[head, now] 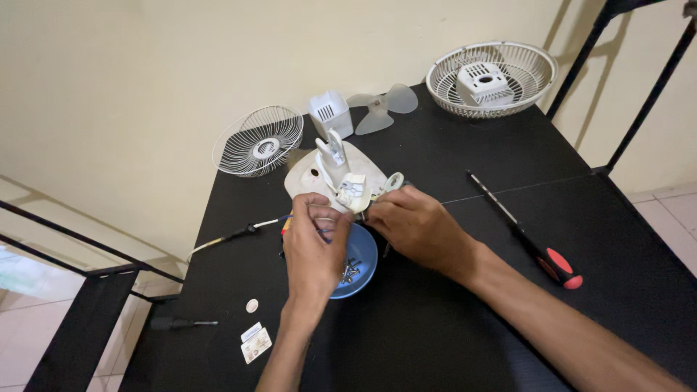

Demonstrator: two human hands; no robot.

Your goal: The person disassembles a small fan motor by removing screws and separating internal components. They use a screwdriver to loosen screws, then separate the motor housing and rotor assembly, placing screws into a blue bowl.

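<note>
Both hands' grip, left (314,231) and right (415,223), pinches the upright-necked fan base (341,178).

A home corner — cream wall (145,65), tiled floor (675,210) — with a black table (450,334) used as a makeshift repair bench.

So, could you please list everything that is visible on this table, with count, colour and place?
table: 1, black, fills the view
fan base: 1, white, centre, at the fingertips
bowl: 1, blue, holds screws, under the hands
fan grilles: 2, white, back left and back right
motor cover: 1, white, in the back right grille
fan blade: 1, translucent, back centre
screwdriver: 1, red and black handle, right
left hand: 1, on the wires
right hand: 1, at the base
</note>
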